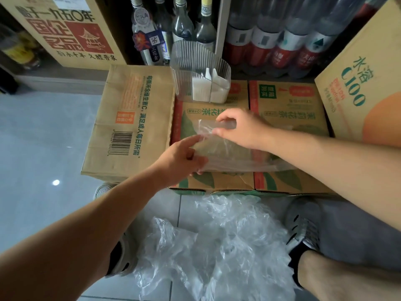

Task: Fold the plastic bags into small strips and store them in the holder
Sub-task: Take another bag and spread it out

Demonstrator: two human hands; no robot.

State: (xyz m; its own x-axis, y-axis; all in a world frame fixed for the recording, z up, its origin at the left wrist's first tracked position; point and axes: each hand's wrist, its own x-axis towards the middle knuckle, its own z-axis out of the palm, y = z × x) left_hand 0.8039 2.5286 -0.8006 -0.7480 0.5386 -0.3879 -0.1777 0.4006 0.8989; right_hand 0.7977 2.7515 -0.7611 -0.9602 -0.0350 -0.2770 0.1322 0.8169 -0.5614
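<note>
Crumpled pile (217, 246) — left hand (184, 158), right hand (243, 129) hold bag (234, 155).

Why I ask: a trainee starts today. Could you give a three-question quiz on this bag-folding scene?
1. True or false: the holder stands empty.
2. Where do the crumpled loose bags lie? A floor, B carton, C holder.
3. Fill in: the left hand and right hand both hold the clear bag on a ____.
Key: 1 false; 2 A; 3 carton.
</note>
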